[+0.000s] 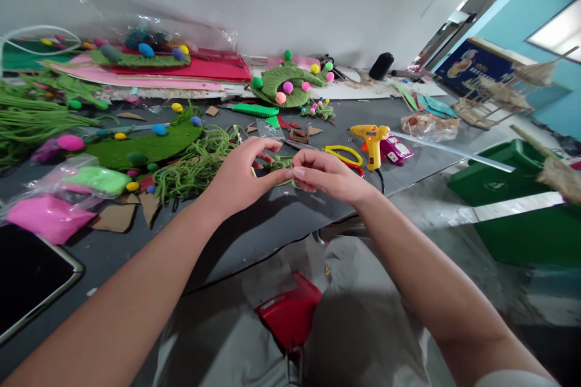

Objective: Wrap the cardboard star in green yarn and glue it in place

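Observation:
My left hand (pixel 242 175) and my right hand (pixel 324 175) meet at their fingertips above the front of the dark table. A small piece of green yarn (pixel 278 163) shows between them, pinched at my right fingertips. My left thumb reaches to the same spot, with the left fingers curved over the yarn. Left of my left hand lies a tangled heap of green yarn (pixel 193 163). Scissors with yellow and red handles (pixel 347 156) lie just behind my right hand, and a yellow glue gun (pixel 373 142) stands to their right.
Green yarn-wrapped shapes with coloured pompoms (pixel 290 87) lie toward the wall. A pink bag (pixel 49 217) and a black-screened device (pixel 31 278) are at the left. A purple power socket (pixel 396 150) sits by a long clear stick (pixel 458 151). Green bins (pixel 503 175) stand at the right.

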### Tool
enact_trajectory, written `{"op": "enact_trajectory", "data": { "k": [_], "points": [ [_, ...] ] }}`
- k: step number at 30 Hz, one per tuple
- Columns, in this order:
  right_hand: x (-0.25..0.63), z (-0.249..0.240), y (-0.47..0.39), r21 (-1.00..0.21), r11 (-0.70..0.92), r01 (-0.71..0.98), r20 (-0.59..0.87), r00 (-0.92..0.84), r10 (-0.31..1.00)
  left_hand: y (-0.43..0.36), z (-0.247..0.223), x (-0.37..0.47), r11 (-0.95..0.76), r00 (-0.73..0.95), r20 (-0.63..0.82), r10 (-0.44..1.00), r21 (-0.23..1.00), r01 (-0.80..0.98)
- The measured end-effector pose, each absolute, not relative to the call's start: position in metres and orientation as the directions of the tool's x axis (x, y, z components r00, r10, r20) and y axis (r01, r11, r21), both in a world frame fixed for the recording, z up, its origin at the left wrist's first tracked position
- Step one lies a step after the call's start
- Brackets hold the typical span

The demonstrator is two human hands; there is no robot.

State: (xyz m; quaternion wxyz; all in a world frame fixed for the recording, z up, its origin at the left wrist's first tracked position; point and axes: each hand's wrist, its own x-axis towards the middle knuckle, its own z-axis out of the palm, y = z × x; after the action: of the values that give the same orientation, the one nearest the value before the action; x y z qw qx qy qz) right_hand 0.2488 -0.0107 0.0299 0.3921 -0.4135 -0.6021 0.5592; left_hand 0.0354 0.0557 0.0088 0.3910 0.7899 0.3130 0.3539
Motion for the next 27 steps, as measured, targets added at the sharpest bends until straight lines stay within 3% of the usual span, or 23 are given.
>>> {"op": "enact_trajectory", "data": {
  "k": [12, 17, 27],
  "points": [
    [0.2437, 0.0292, -0.0137, -0.977, -0.144, -0.158, -0.071, -0.394, 0.916, 0.0562, 0.0076, 0.0347, -0.477, 0.573, 0.295, 0.764, 0.857, 0.194],
    [0.2493, 0.0332, -0.0132, -0.96, -0.143, -0.24, -0.05, -0.359, 0.932, 0.057, 0.0071, 0.0351, -0.456, 0.56, 0.285, 0.778, 0.869, 0.192],
    [0.2484, 0.0304, -0.0104, -0.982, -0.115, -0.151, -0.062, -0.321, 0.945, 0.0556, 0.01, 0.0362, -0.463, 0.556, 0.284, 0.781, 0.861, 0.211]
  ]
}}
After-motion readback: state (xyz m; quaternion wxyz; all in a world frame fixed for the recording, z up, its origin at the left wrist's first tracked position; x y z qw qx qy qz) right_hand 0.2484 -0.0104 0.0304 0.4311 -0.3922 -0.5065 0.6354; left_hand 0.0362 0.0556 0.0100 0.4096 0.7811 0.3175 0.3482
